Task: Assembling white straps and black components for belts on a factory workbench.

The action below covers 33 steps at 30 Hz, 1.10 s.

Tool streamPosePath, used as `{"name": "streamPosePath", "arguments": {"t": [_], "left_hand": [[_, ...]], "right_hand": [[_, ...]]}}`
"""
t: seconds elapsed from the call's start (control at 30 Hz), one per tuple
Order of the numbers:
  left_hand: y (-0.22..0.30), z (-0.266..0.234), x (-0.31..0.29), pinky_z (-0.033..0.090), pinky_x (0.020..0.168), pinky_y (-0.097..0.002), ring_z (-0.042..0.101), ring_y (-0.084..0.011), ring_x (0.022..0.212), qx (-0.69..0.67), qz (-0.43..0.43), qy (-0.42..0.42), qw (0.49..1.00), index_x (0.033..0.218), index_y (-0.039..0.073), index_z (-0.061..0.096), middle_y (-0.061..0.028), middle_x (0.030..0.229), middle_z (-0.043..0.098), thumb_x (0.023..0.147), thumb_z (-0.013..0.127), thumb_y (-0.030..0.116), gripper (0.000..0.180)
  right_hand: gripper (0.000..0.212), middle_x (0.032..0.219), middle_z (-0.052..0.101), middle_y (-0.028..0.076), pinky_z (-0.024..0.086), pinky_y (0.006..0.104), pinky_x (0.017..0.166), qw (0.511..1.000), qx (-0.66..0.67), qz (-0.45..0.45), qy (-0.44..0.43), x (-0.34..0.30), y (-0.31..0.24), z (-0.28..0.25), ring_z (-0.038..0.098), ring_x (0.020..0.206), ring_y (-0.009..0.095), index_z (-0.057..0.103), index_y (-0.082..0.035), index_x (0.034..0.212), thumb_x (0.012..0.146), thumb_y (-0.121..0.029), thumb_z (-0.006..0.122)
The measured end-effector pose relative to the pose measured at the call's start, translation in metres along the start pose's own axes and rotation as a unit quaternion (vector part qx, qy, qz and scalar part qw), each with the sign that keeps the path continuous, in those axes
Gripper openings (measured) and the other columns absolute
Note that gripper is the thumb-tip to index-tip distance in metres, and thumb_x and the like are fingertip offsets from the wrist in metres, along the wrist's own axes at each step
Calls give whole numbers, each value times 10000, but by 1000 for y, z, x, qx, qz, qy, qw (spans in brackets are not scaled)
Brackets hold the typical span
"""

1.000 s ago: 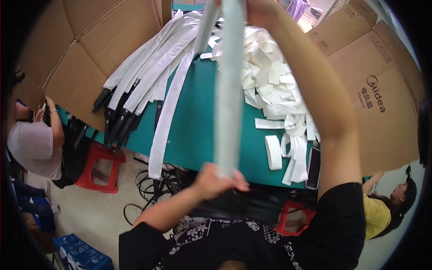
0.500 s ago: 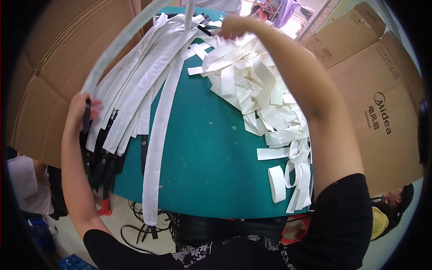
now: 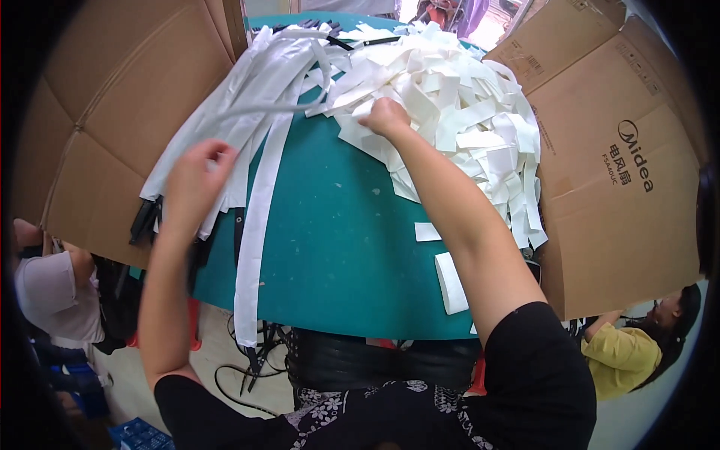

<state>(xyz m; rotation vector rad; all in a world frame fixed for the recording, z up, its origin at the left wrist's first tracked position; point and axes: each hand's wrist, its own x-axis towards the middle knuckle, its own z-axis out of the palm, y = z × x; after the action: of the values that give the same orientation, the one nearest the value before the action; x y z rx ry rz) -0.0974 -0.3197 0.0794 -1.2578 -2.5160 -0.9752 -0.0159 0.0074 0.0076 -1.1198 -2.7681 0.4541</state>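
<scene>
My right hand (image 3: pixel 386 118) reaches to the left edge of a heap of short white strips (image 3: pixel 450 97). Its fingers are closed, seemingly pinching a white strip there. My left hand (image 3: pixel 201 176), slightly blurred, hovers over a bundle of long white sleeves (image 3: pixel 259 82) with black strap-like ends (image 3: pixel 144 221); its fingers are loosely curled and apart, with nothing visible in them. A greyish-white band (image 3: pixel 274 109) curves in a loop above the bundle, apart from both hands. One long white sleeve (image 3: pixel 259 247) lies separately, its black end hanging past the table's near edge.
The green table (image 3: pixel 330 247) is flanked by open brown cardboard boxes (image 3: pixel 112 142), with another box (image 3: pixel 600 187) on the right. A folded white strip (image 3: pixel 451 283) lies near the front edge. Black straps (image 3: pixel 251 367) dangle below. People sit at both sides.
The band stretched up from my left hand has been let go and drops onto the bundle. My left hand moved inward to the right; my right hand came nearer, down to the strip heap.
</scene>
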Motion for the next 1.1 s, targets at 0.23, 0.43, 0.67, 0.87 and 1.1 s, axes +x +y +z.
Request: {"name": "streamPosePath", "arguments": {"t": [0.23, 0.43, 0.67, 0.87, 1.1], "left_hand": [[51, 86, -63, 431, 563, -211, 527, -79, 650, -550, -316, -329, 700, 908, 51, 578, -5, 752, 586, 847, 534, 399, 355], [72, 97, -133, 429, 562, -201, 538, -77, 617, -579, -259, -454, 626, 785, 55, 613, -4, 704, 593, 809, 628, 243, 190], [92, 91, -175, 403, 561, -194, 514, -66, 592, -563, -240, -420, 670, 779, 5, 652, -22, 693, 616, 722, 706, 138, 154], [72, 98, -168, 360, 516, -194, 450, -72, 552, -555, -253, -340, 716, 775, 13, 614, -14, 668, 570, 744, 694, 191, 198], [71, 94, -174, 346, 521, -175, 447, -44, 582, -556, -270, -306, 724, 832, 51, 602, 18, 734, 571, 795, 645, 197, 157]], "right_hand": [[240, 719, 558, -24, 316, 233, 490, 824, 516, 28, -234, -174, -38, -19, 435, 596, 68, 622, -79, 827, 780, -315, 625], [211, 699, 552, -42, 301, 187, 481, 772, 551, 87, -304, -276, 10, -15, 417, 569, 39, 602, -85, 830, 794, -291, 630], [240, 640, 509, -32, 325, 178, 440, 774, 567, 71, -273, -374, 47, -1, 420, 505, 32, 594, -42, 847, 851, -279, 551], [324, 862, 621, 111, 446, 381, 759, 966, 207, -116, -102, -433, 66, 122, 586, 838, 282, 622, -50, 916, 736, -319, 631], [203, 846, 603, 117, 456, 398, 675, 965, 169, -169, -108, -422, 29, 126, 581, 779, 296, 590, -73, 835, 754, -259, 601]]}}
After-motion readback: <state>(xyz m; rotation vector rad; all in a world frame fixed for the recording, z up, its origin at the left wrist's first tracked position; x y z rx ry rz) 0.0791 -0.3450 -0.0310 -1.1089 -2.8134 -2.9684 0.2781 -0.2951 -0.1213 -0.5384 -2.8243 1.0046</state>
